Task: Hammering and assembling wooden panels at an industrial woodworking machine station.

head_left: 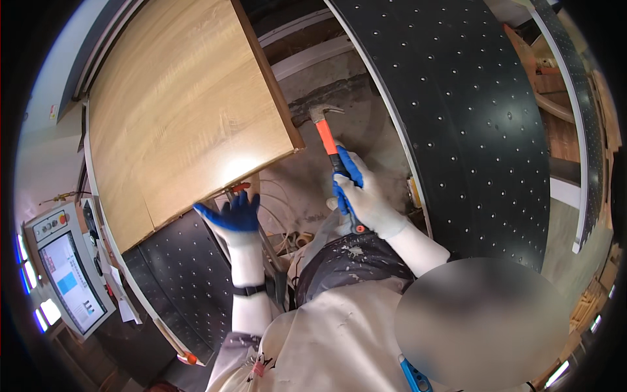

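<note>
Our right hand (364,196) grips the hammer (332,149) by its orange handle, head pointing far toward the wooden panel (186,111). Our left hand (236,215) spreads wide, empty, just below that panel's near edge.

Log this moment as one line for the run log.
right hand: shut on hammer, head raised | left hand: open, by wooden panel corner | perforated black panel at right

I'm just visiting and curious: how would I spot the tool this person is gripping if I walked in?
Find the big pale wooden panel and the black perforated board to its right. In the gap between them, the right hand, in a white glove with blue fingers, grips a hammer. Its bright orange handle and steel claw head set it apart from everything around it.
</note>
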Motion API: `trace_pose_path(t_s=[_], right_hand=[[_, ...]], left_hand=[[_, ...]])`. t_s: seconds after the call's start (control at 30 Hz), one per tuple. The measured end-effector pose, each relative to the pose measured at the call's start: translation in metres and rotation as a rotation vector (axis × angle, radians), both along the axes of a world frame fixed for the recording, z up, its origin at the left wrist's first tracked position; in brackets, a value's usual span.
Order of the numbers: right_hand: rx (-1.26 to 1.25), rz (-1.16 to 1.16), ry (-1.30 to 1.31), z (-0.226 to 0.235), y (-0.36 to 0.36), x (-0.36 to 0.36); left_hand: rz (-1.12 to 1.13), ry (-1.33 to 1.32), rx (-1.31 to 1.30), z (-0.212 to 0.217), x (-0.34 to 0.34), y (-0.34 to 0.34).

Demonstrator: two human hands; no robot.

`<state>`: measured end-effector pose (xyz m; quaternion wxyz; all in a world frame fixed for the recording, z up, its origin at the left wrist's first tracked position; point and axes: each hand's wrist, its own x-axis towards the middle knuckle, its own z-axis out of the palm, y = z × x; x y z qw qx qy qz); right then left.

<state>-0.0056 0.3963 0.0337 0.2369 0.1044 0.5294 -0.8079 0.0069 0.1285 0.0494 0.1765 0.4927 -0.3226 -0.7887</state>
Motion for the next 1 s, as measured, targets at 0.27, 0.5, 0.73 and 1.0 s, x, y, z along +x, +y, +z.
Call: trace_pose_path(t_s=[0.27,0.5,0.73,1.0], right_hand=[[0.128,-0.032,0.012,0.014,-0.008,0.000],[0.551,0.137,0.433,0.065,0.029,-0.004],[0.635,0.589,0.548,0.128,-0.001,-0.082],[0.695,1.146,0.944,0.164,-0.170,-0.160]], left_hand=[[0.011,0.515,-0.101,-0.020,-0.071,-0.010],[0.273,0.500,-0.105,-0.031,-0.061,-0.013],[0.556,0.527,0.105,-0.047,-0.035,-0.089],[0.718,0.416,0.030,-0.038,-0.032,-0.082]])
